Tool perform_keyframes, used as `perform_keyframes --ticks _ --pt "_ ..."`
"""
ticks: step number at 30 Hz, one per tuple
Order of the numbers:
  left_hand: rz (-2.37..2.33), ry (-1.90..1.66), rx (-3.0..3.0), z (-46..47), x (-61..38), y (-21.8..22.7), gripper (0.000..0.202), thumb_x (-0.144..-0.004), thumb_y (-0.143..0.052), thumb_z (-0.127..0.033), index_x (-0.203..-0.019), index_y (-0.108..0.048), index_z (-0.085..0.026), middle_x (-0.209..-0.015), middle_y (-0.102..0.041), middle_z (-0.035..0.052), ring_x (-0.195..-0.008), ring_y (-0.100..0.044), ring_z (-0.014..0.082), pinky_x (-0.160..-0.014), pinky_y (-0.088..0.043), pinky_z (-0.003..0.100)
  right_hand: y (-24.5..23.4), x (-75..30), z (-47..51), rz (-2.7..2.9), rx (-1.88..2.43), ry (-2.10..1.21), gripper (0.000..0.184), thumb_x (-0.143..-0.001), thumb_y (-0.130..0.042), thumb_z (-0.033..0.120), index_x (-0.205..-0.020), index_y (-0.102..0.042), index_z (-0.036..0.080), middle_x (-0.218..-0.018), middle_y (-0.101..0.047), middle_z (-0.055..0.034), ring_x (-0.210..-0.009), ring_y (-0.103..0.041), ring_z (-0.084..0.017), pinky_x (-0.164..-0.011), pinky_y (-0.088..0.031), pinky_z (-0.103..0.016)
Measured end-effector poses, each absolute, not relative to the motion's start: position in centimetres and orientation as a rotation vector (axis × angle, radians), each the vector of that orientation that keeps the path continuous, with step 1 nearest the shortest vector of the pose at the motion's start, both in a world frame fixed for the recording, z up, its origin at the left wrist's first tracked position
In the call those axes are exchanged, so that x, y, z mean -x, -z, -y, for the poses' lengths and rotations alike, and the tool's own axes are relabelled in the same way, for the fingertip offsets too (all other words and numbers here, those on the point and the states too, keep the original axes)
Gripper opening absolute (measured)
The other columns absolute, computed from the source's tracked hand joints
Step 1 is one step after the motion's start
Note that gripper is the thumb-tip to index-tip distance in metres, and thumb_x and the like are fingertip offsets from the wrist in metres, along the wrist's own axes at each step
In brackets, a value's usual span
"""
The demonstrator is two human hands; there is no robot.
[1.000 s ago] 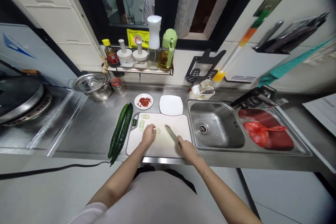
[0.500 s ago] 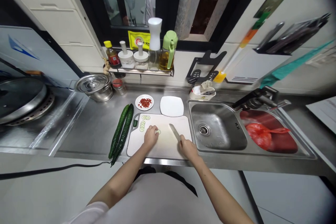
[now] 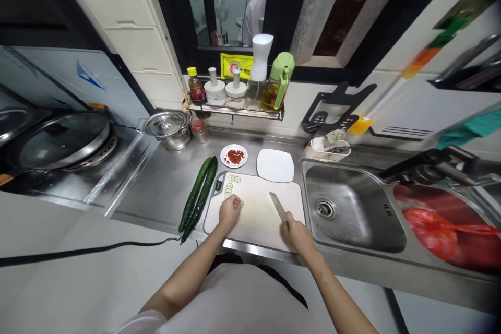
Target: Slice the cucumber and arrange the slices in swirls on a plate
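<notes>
My left hand [image 3: 229, 210] rests with curled fingers on the white cutting board [image 3: 260, 223], its fingertips on cucumber slices [image 3: 241, 203]. More cucumber slices [image 3: 230, 186] and a cucumber end piece [image 3: 219, 185] lie at the board's far left corner. My right hand [image 3: 298, 233] grips the handle of a knife [image 3: 277, 205], whose blade points away over the board's right half. Two whole cucumbers [image 3: 199, 197] lie side by side on the steel counter just left of the board.
Behind the board sit a small dish of red chilli [image 3: 234, 156] and a white square plate [image 3: 275, 165]. A sink [image 3: 351, 210] lies to the right, with a red bag [image 3: 434, 227] in its far basin. A lidded pot [image 3: 168, 129], a condiment shelf [image 3: 238, 95] and a stove [image 3: 58, 141] stand left.
The view has swung left, so everything sits further right in frame. My left hand stays on the slices. My right hand with the knife has drifted slightly away from the left hand.
</notes>
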State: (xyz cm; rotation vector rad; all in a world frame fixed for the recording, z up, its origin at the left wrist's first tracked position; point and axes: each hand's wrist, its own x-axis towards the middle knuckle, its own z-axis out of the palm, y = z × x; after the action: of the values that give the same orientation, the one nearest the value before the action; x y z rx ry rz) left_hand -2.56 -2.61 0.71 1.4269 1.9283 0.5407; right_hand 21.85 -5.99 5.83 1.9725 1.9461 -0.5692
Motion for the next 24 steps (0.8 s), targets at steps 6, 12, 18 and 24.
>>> perform_keyframes --ticks 6,12,18,24 --pt "-2.051 -0.651 -1.302 2.9 5.9 -0.4 0.01 -0.08 -0.058 -0.018 -0.088 -0.063 -0.02 -0.08 -0.068 0.0009 -0.072 -0.061 0.0137 -0.069 -0.041 0.022 -6.0 -21.7 5.9 -1.942 -1.983 0.579 0.029 -0.093 -0.031 0.022 -0.118 -0.046 0.017 -0.086 -0.067 -0.0096 -0.078 -0.064 -0.021 -0.061 -0.029 -0.027" --pt "-2.078 -0.692 -1.275 2.5 6.9 -0.4 0.011 -0.079 -0.058 -0.019 -0.089 -0.064 -0.02 -0.078 -0.068 0.0015 -0.074 -0.062 0.0148 -0.071 -0.042 0.023 -6.0 -21.7 5.9 -1.951 -1.986 0.589 0.031 -0.092 -0.031 0.022 -0.119 -0.046 0.017 -0.085 -0.066 -0.0095 -0.079 -0.064 -0.021 -0.061 -0.027 -0.027" --pt "-2.103 -0.662 -1.296 2.3 7.0 -0.8 0.011 -0.08 -0.057 -0.019 -0.088 -0.064 -0.02 -0.078 -0.068 0.0016 -0.076 -0.062 0.0157 -0.071 -0.041 0.023 -6.0 -21.7 5.8 -1.936 -1.997 0.611 0.031 -0.091 -0.032 0.021 -0.118 -0.047 0.016 -0.083 -0.066 -0.0094 -0.08 -0.063 -0.021 -0.063 -0.029 -0.027" --pt "-2.122 -0.601 -1.325 2.3 7.0 -0.8 0.012 -0.081 -0.056 -0.018 -0.09 -0.064 -0.02 -0.081 -0.068 0.0018 -0.077 -0.061 0.0159 -0.07 -0.039 0.024 -6.2 -21.6 5.8 -1.927 -1.995 0.599 0.031 -0.092 -0.032 0.022 -0.119 -0.046 0.017 -0.085 -0.066 -0.0094 -0.08 -0.063 -0.02 -0.062 -0.029 -0.027"
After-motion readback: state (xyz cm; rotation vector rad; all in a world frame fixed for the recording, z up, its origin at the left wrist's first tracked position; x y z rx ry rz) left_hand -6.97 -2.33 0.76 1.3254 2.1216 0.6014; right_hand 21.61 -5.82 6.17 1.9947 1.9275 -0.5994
